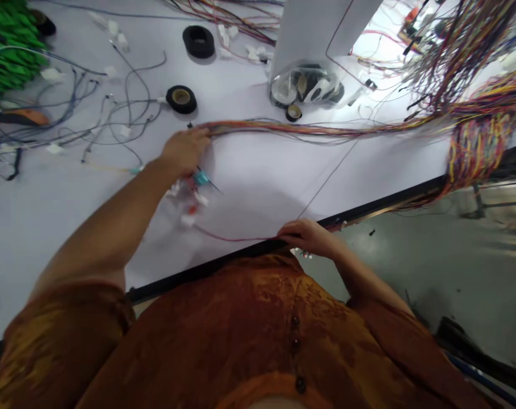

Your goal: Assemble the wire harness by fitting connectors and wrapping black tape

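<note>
My left hand [185, 149] is closed around the left end of a long bundle of coloured wires [279, 128] on the white table. Just below that hand hang or lie small connectors, a teal one [201, 177] and a blurred red and white group [192, 211]. A thin red wire [236, 239] runs from the blurred group to the table's front edge. There my right hand [307, 236] has its fingers closed on the red wire. Small connector ends [302, 253] show under that hand, below the edge. The right fingertips are partly hidden.
Black tape rolls [181, 99] and a clear plastic bag [306, 86] stand beyond the bundle. Grey wires with white connectors spread at left, near green pieces [13, 48] and an orange-handled tool [25, 117]. A thick wire mass [474, 150] hangs over the right edge.
</note>
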{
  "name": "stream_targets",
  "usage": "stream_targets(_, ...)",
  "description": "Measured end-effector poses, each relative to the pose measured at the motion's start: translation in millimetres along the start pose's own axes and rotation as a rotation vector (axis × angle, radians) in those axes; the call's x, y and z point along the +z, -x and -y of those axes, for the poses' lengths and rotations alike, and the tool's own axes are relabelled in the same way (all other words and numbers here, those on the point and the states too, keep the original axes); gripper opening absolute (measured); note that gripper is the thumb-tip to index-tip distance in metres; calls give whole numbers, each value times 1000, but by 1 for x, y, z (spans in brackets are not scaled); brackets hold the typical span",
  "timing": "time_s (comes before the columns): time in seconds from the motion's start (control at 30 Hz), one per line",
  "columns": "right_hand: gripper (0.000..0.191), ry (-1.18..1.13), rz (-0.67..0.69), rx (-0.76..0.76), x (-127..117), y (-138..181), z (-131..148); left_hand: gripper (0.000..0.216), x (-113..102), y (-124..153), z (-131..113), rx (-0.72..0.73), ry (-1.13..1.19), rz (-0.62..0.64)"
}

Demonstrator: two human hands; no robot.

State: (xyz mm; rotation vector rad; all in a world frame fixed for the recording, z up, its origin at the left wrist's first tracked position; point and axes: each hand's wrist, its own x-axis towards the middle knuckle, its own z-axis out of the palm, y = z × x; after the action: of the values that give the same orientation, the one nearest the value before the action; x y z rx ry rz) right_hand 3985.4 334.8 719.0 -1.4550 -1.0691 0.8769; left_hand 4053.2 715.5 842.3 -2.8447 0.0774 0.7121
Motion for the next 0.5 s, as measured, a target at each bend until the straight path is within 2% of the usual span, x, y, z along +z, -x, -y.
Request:
stream_targets(0.07,24,-31,80,-1,6,7,-4,42,-12,-15,11,-49,-19,-60)
stream_targets(0.1,24,-13,75,5,9,9,-7,41,-17,-19,14,-61,-27,-95)
stream_targets(0.2,21,165,-129,20,16,11,-9,38,-18,-13,7,13,-8,-176)
stream_targets(0.27,21,232,-244,26,19,5,-7,42,-9,1,-2,128,50,-156)
stream_targets(0.3,20,224,-258,39,20,1,-5,45,-3,10,-4,172,82,-106)
stream_targets(0.33,20,193,-247,59,20,-5,-2,42,2,19,-3,153,98,-57)
stream_targets(0.4,21,101,-192,94,20,-17,5,36,10,36,4,14,68,-53)
stream_targets(0.43,20,61,-171,104,20,-23,8,33,11,45,9,-59,55,-86)
stream_targets(0.5,20,-1,-154,108,21,-32,14,42,10,66,7,-175,61,-183)
